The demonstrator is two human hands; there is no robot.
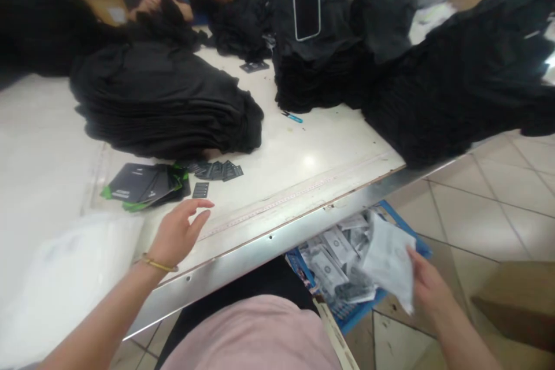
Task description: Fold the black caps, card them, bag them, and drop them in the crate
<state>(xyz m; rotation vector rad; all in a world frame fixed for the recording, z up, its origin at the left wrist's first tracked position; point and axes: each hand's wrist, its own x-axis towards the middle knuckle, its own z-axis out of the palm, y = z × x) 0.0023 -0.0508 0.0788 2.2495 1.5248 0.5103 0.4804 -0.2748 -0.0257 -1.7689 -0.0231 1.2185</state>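
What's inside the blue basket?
Jumbled packets show in the blue basket. The white packet in the right hand blocks part of the view; whatever lies beneath is covered.

Through the head camera, I see both my bare arms stretched out and wide apart. My left arm [102,315] slants up and to the right, with the wrist nearly straight. My bare left hand [177,231] has its thumb and pointing finger spread, with a gap between the tips. My right arm [463,332] leans up and to the left. My bare right hand [427,280] is lower, pinching tight, some fingers hidden from me.
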